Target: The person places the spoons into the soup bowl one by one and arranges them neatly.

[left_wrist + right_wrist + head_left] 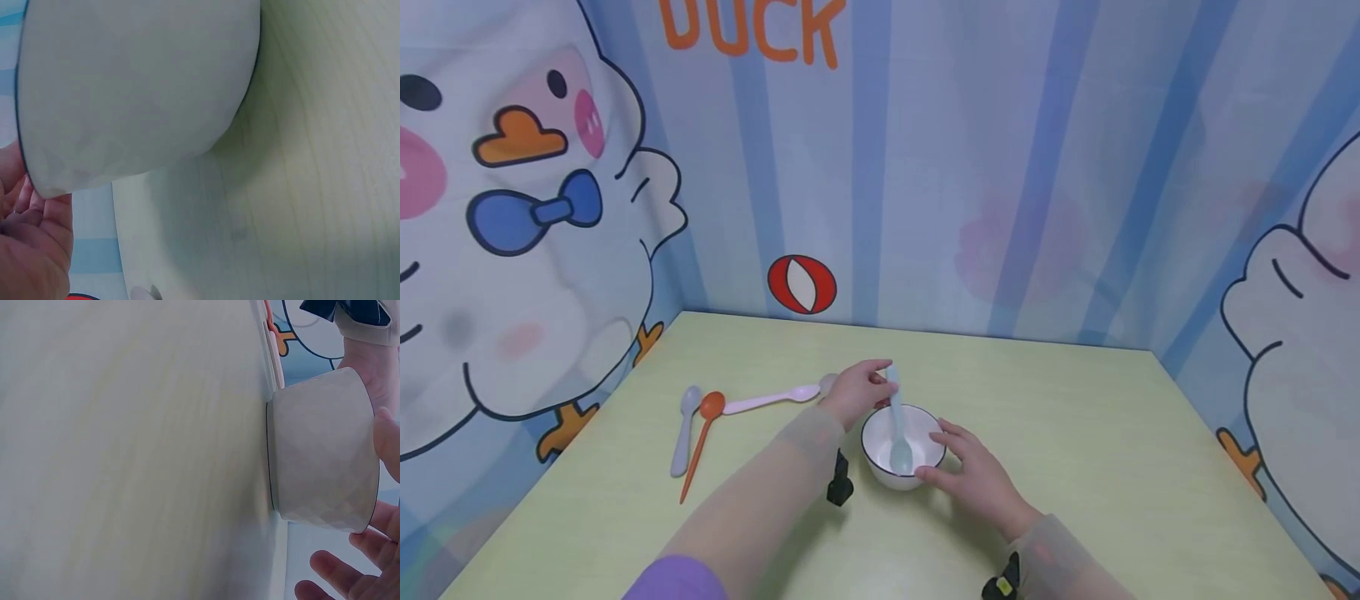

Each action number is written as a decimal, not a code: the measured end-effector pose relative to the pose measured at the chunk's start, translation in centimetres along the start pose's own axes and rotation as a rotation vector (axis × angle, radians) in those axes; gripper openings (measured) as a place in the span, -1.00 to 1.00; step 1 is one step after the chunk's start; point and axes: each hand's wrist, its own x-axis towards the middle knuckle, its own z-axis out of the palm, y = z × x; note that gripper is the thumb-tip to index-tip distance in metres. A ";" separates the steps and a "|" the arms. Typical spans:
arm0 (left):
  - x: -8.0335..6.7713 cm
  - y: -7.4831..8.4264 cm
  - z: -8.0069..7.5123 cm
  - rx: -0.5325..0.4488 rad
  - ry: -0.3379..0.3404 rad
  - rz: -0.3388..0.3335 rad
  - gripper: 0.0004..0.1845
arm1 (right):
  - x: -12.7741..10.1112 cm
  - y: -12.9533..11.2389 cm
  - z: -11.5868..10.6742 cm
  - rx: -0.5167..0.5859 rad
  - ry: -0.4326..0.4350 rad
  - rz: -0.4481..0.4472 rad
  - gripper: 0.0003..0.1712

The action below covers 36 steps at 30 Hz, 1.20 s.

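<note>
Three loose spoons, grey [686,427], orange [703,435] and pink [775,398], lie left of a white bowl [876,450] near the middle of a pale green table [1075,433], with bare tabletop to its right and front. The left hand [859,390] reaches in from behind the bowl, fingers pinching the handle of a light blue spoon [898,425]. That spoon stands nearly upright, scoop down in the bowl. The right hand [973,473] rests relaxed fingers against the bowl's right rim.

Pale blue spoon [898,425] leaning, tilted, in white bowl [877,463]
</note>
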 end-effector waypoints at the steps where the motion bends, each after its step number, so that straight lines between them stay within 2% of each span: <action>1: 0.0 0.0 0.0 0.009 -0.003 0.002 -0.40 | 0.0 0.0 0.0 0.000 -0.001 -0.001 -0.29; 8: 0.0 0.0 0.0 0.028 -0.006 0.008 -0.40 | 0.0 -0.1 0.0 -0.008 -0.003 0.001 -0.28; 13: -0.2 -0.4 -0.3 -0.020 0.006 -0.001 -0.40 | 0.1 -0.2 0.0 -0.008 -0.002 0.000 -0.27; 24: -0.7 -1.5 -1.3 -0.085 0.036 0.051 -0.44 | 0.0 -0.2 0.0 0.004 0.000 0.008 -0.23; 30: -1.6 -1.8 -2.1 -0.119 0.024 0.053 -0.43 | -0.2 -0.3 0.0 0.018 -0.002 0.029 -0.23; 36: -2.5 -2.3 -3.0 -0.115 0.030 0.049 -0.41 | -0.3 -0.4 0.0 0.018 0.000 -0.003 -0.22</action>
